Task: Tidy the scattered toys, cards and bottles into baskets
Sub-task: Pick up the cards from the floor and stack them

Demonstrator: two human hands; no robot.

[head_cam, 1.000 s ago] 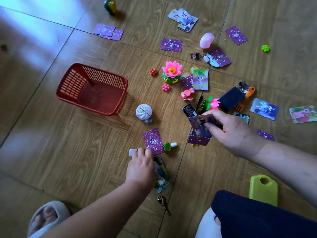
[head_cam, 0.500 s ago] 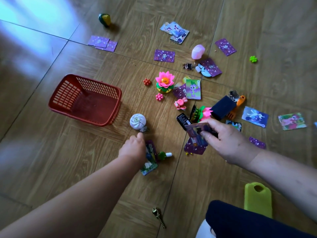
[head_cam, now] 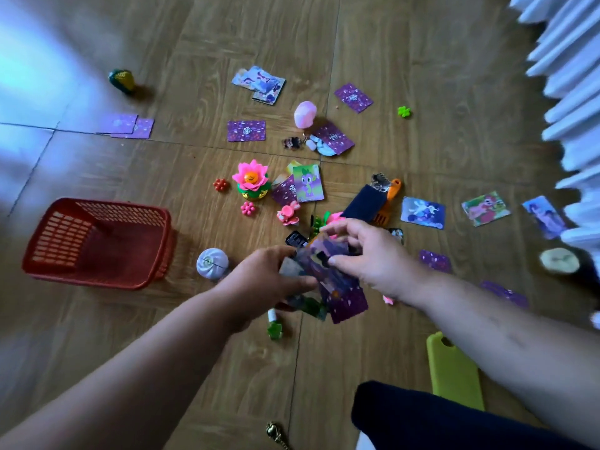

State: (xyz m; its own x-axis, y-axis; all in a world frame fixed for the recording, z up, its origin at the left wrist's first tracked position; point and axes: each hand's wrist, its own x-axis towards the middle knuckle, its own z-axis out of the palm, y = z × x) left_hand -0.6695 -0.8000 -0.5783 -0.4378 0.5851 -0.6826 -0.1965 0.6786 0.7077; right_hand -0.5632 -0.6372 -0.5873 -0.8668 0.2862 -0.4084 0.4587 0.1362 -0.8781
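Purple-backed picture cards (head_cam: 344, 300): one blurred bunch, raised.
Left hand (head_cam: 259, 280): mine, come across since a moment ago, pinching the bunch's near side.
Right hand (head_cam: 373, 254): pinching its top edge.
Red plastic basket (head_cam: 97, 241): on my left, apart.
Wood-look tile floor (head_cam: 389, 43): toys, cards strewn; white pleated curtain (head_cam: 578, 60) far right.

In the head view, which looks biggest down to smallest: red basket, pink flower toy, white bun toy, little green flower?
1. red basket
2. pink flower toy and white bun toy: nearly alike, not ranked
3. little green flower: smallest, though farther away
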